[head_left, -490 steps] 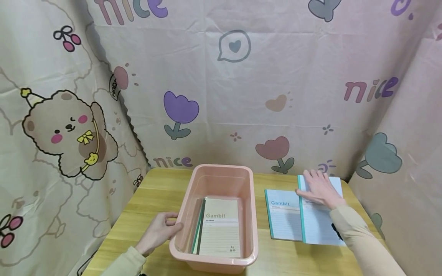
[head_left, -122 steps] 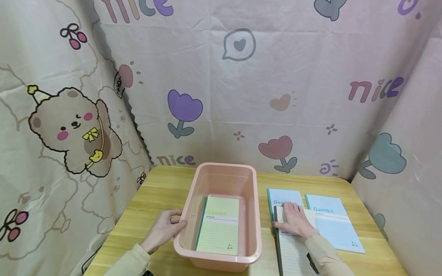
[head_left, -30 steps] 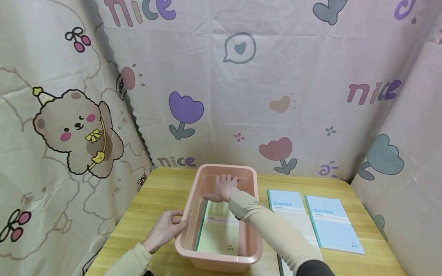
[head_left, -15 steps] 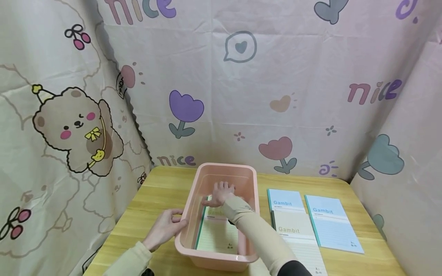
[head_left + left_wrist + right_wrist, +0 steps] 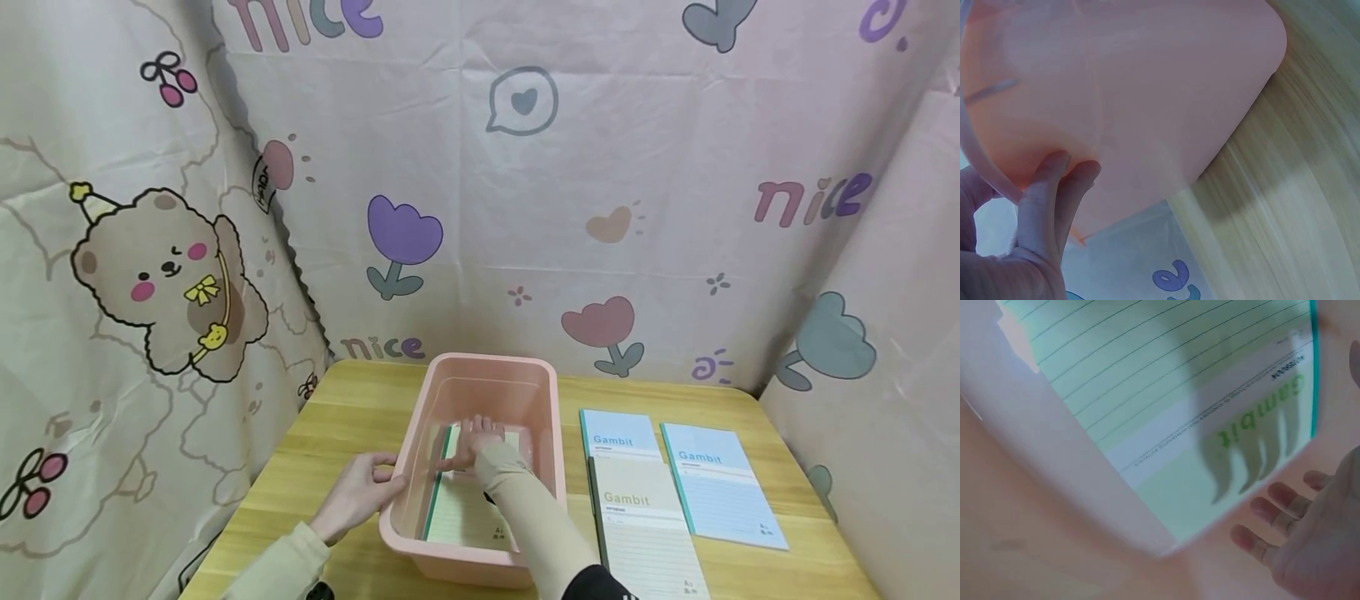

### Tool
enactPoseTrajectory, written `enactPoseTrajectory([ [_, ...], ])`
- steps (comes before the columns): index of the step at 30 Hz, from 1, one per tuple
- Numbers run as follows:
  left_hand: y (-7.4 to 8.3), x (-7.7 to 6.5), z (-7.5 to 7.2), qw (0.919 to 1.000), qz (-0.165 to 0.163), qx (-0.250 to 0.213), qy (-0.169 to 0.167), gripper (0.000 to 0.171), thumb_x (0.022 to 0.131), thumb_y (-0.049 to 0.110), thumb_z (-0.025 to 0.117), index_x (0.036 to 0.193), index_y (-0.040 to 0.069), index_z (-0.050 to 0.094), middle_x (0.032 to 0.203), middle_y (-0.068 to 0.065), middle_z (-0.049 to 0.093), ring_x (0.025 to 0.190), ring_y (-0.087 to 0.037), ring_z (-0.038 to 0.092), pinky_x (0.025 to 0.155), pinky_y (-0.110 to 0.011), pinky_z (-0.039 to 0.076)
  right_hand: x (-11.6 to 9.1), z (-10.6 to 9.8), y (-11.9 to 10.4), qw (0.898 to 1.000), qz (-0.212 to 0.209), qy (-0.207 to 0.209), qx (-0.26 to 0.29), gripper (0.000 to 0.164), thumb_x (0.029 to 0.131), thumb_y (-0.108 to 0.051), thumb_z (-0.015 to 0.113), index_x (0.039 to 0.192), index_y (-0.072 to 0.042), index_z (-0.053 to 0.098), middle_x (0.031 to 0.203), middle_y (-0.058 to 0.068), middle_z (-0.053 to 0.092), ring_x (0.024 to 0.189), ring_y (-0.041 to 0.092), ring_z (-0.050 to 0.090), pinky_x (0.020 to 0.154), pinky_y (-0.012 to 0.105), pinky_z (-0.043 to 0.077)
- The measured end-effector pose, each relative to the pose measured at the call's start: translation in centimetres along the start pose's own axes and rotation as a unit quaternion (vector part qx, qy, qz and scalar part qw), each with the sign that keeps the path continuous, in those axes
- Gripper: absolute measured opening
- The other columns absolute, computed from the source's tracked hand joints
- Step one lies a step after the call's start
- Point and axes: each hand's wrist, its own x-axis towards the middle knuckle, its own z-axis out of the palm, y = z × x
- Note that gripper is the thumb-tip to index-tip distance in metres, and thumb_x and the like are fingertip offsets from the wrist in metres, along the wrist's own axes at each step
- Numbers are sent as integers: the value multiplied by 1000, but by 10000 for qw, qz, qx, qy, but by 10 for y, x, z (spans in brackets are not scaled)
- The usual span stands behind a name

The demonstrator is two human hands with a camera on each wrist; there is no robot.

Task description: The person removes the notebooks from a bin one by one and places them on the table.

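A pink plastic bin (image 5: 495,361) stands on the table, and my left hand (image 5: 358,497) grips its left rim. In the left wrist view, fingers (image 5: 1079,184) lie against one side of the bin wall and the thumb side is partly cut off. Inside the bin lies a pale green Gambit notebook (image 5: 465,521) with a teal spine. My right hand (image 5: 472,446) reaches low over its upper part, fingers spread and holding nothing. In the right wrist view those fingers (image 5: 1272,515) hover by the top edge of the notebook (image 5: 1166,394), casting shadows on the cover.
Right of the bin, a cream Gambit notebook (image 5: 652,542) with a dark spine overlaps a blue notebook (image 5: 618,427). Another blue notebook (image 5: 723,483) lies beside them. A patterned cloth (image 5: 480,225) hangs along the back and sides of the wooden table (image 5: 360,400).
The cream notebook went from the bin to the table, over a blue one; the other blue notebook was laid down at right. Lately my right hand lowered into the bin; the left stayed.
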Motion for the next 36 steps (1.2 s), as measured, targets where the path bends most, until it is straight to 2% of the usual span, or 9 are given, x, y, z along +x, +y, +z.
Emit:
enactPoseTrajectory([
  [2, 0, 0, -1, 10000, 30, 0, 8, 51, 90, 5, 61, 130, -23, 48, 108, -37, 70, 91, -41, 75, 70, -38, 66, 2, 3, 1, 10000, 34, -66, -62, 110, 75, -72, 72, 156, -9, 33, 165, 14, 32, 153, 31, 30, 127, 49, 29],
  [4, -1, 0, -1, 10000, 75, -10, 2, 51, 90, 5, 62, 130, -23, 48, 108, -37, 70, 91, -40, 75, 70, -38, 66, 3, 6, 1, 9998, 41, -32, -181, 107, 74, -73, 73, 153, -10, 37, 161, 12, 37, 151, 30, 34, 126, 48, 31],
  [9, -3, -2, -1, 9999, 132, -36, -37, 51, 89, 4, 62, 130, -23, 48, 106, -35, 71, 90, -41, 75, 69, -37, 66, 6, 13, 2, 9986, -62, 174, -502, 98, 67, -73, 78, 136, -10, 50, 140, 12, 53, 135, 28, 47, 116, 48, 41],
  [11, -2, -2, -1, 9999, 117, -36, -34, 50, 89, 4, 62, 129, -23, 49, 105, -34, 72, 91, -41, 75, 69, -37, 66, 6, 14, 1, 9981, -102, 232, -570, 97, 66, -73, 78, 134, -9, 51, 136, 12, 54, 132, 28, 49, 115, 48, 42],
  [18, -2, -1, -1, 9998, 155, -72, -45, 51, 90, 4, 61, 130, -23, 48, 106, -34, 71, 93, -42, 74, 70, -37, 66, -6, 10, -4, 9972, -60, 384, -646, 99, 74, -67, 76, 148, -9, 44, 156, 10, 43, 147, 27, 40, 124, 46, 35],
  [23, -3, -1, 0, 9997, 210, -67, -64, 50, 90, 4, 61, 130, -24, 48, 104, -33, 73, 91, -40, 75, 68, -35, 66, -13, 4, -5, 9963, -133, 454, -711, 100, 72, -65, 79, 147, -7, 46, 155, 12, 43, 145, 28, 40, 123, 48, 36],
  [29, -4, 0, 0, 9993, 340, -64, -120, 49, 91, 5, 60, 129, -24, 48, 102, -33, 73, 85, -34, 76, 67, -36, 66, 9, 23, 1, 9915, -189, 652, -1113, 99, 69, -73, 76, 141, -11, 48, 146, 10, 48, 138, 26, 45, 118, 47, 41],
  [36, -3, -1, 0, 9996, 236, -91, -120, 50, 91, 5, 60, 130, -23, 48, 102, -31, 74, 85, -33, 76, 67, -34, 66, 27, 31, 2, 9904, -177, 624, -1223, 106, 63, -75, 78, 141, -10, 47, 139, 8, 51, 130, 25, 47, 114, 45, 42],
])
